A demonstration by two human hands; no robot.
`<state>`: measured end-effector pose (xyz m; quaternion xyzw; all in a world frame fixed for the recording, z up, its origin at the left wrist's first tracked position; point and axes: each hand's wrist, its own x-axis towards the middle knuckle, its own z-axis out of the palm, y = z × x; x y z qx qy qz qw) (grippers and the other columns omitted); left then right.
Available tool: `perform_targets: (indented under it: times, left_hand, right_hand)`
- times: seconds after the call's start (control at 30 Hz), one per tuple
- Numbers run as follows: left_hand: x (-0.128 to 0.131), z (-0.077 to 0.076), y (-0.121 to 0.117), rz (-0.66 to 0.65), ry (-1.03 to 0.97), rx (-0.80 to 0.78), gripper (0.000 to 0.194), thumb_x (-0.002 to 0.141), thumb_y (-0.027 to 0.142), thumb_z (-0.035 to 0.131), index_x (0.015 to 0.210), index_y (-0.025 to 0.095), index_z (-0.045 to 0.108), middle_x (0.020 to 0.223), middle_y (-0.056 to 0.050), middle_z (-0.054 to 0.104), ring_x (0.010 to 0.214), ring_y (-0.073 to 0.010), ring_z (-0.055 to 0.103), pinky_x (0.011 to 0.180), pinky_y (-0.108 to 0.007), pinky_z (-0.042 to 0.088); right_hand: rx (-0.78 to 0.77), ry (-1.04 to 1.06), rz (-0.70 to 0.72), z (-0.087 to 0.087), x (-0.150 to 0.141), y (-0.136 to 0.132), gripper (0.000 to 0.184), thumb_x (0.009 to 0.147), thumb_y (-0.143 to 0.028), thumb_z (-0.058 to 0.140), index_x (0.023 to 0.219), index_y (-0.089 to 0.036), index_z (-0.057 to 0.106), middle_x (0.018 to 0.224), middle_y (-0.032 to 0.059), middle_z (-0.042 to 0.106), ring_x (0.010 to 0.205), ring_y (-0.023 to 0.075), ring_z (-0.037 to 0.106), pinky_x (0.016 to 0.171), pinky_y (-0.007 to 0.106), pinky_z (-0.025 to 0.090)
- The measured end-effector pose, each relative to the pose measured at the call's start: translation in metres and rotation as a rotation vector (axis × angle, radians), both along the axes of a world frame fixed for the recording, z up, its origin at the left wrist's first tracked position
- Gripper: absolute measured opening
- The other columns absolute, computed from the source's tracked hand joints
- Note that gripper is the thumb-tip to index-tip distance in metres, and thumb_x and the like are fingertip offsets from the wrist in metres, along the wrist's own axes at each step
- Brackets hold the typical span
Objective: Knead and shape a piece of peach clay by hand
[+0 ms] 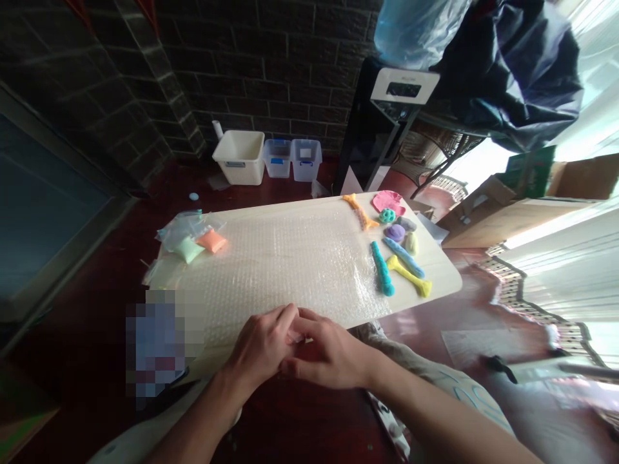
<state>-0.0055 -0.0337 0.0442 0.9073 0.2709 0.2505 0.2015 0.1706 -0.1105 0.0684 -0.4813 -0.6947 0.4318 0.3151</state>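
My left hand [265, 340] and my right hand [333, 351] meet just past the front edge of a pale table [441, 276]. The left fingers are curled, and the right fingers bend over against them, with the right thumb below. Whatever lies between them, if anything, is hidden. Under and ahead of my hands spreads a sheet of bubble wrap [285, 258]. At its right lie clay-like shapes: a teal tapered stick [382, 269], a yellow bone shape [409, 276], a blue stick [404, 256] and an orange bone shape [360, 212].
A green packet [187, 250] and an orange packet [211, 240] lie at the table's left by clear bags [181, 227]. A pink piece [388, 202] and a purple piece [395, 232] sit back right. Beyond stand a white bin [239, 158], clear boxes [306, 161] and a cardboard box [536, 212].
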Motion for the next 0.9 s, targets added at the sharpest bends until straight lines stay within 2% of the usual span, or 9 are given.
perform_targets:
  times: [0.13, 0.23, 0.27, 0.33, 0.4, 0.47, 0.7, 0.8, 0.9]
  left_hand:
    - [0.001, 0.002, -0.003, -0.002, -0.020, -0.012, 0.018, 0.079, 0.006, 0.048, 0.079, 0.024, 0.048, 0.063, 0.003, 0.058, 0.050, -0.0141, 0.054, 0.051, -0.026, 0.035]
    - [0.000, 0.004, -0.003, -0.007, -0.044, -0.143, 0.012, 0.084, 0.011, 0.053, 0.083, 0.023, 0.052, 0.069, 0.002, 0.063, 0.056, -0.0143, 0.060, 0.054, -0.025, 0.041]
    - [0.000, 0.004, -0.002, -0.001, -0.048, -0.203, 0.009, 0.085, 0.014, 0.057, 0.088, 0.023, 0.055, 0.073, 0.002, 0.066, 0.061, -0.0149, 0.063, 0.057, -0.024, 0.043]
    - [-0.001, 0.004, 0.002, 0.016, -0.046, -0.306, 0.011, 0.085, 0.021, 0.064, 0.094, 0.023, 0.059, 0.077, 0.001, 0.070, 0.066, -0.0158, 0.067, 0.061, -0.024, 0.046]
    - [-0.002, 0.003, 0.006, 0.032, -0.023, -0.372, 0.009, 0.084, 0.024, 0.067, 0.087, 0.023, 0.060, 0.072, 0.002, 0.070, 0.063, -0.0151, 0.066, 0.060, -0.024, 0.044]
    - [-0.002, 0.002, 0.009, 0.037, 0.012, -0.406, 0.012, 0.083, 0.024, 0.067, 0.076, 0.023, 0.057, 0.065, 0.003, 0.067, 0.057, -0.0136, 0.062, 0.057, -0.024, 0.041]
    - [-0.002, -0.003, 0.010, 0.163, 0.046, -0.305, 0.030, 0.080, 0.031, 0.071, 0.062, 0.022, 0.049, 0.051, 0.004, 0.056, 0.048, -0.0111, 0.047, 0.051, -0.025, 0.030]
    - [-0.004, -0.003, 0.013, 0.179, -0.001, -0.294, 0.037, 0.083, 0.036, 0.072, 0.061, 0.022, 0.046, 0.051, 0.005, 0.052, 0.048, -0.0100, 0.044, 0.051, -0.024, 0.030]
    - [-0.006, -0.001, 0.017, 0.229, -0.044, -0.290, 0.034, 0.082, 0.032, 0.073, 0.064, 0.021, 0.047, 0.053, 0.005, 0.052, 0.050, -0.0098, 0.045, 0.053, -0.022, 0.033]
  right_hand:
    - [0.004, -0.092, -0.021, 0.002, -0.003, -0.002, 0.030, 0.089, -0.036, 0.078, 0.111, -0.021, 0.063, 0.113, 0.0060, 0.062, 0.097, 0.0223, 0.065, 0.088, 0.036, 0.057]
    - [0.055, -0.084, -0.053, 0.003, -0.002, -0.002, 0.026, 0.089, -0.036, 0.078, 0.105, -0.020, 0.064, 0.107, 0.0057, 0.062, 0.092, 0.0216, 0.065, 0.084, 0.035, 0.057]
    - [0.077, -0.073, -0.072, 0.003, -0.001, -0.002, 0.023, 0.091, -0.036, 0.076, 0.104, -0.020, 0.065, 0.110, 0.0071, 0.063, 0.095, 0.0226, 0.066, 0.086, 0.036, 0.058]
    - [0.115, -0.060, -0.106, 0.004, 0.002, -0.002, 0.020, 0.097, -0.036, 0.070, 0.108, -0.020, 0.068, 0.120, 0.0108, 0.064, 0.115, 0.0275, 0.065, 0.096, 0.040, 0.057]
    - [0.134, -0.057, -0.125, 0.006, 0.005, -0.002, 0.023, 0.102, -0.035, 0.064, 0.119, -0.021, 0.070, 0.131, 0.0121, 0.065, 0.136, 0.0310, 0.056, 0.104, 0.043, 0.055]
    - [0.135, -0.048, -0.132, 0.006, 0.006, -0.002, 0.026, 0.105, -0.034, 0.060, 0.127, -0.024, 0.070, 0.133, 0.0109, 0.066, 0.143, 0.0309, 0.052, 0.107, 0.044, 0.055]
    - [0.206, 0.025, -0.158, 0.001, 0.006, 0.000, 0.029, 0.105, -0.028, 0.060, 0.129, -0.027, 0.075, 0.129, 0.0098, 0.073, 0.137, 0.0290, 0.059, 0.107, 0.045, 0.056]
    - [0.227, 0.092, -0.251, -0.002, 0.009, -0.001, 0.027, 0.103, -0.030, 0.065, 0.126, -0.027, 0.078, 0.133, 0.0114, 0.072, 0.134, 0.0296, 0.062, 0.101, 0.044, 0.059]
    - [0.210, 0.147, -0.350, -0.003, 0.011, 0.000, 0.024, 0.103, -0.033, 0.065, 0.121, -0.027, 0.080, 0.133, 0.0123, 0.071, 0.125, 0.0286, 0.068, 0.099, 0.044, 0.059]
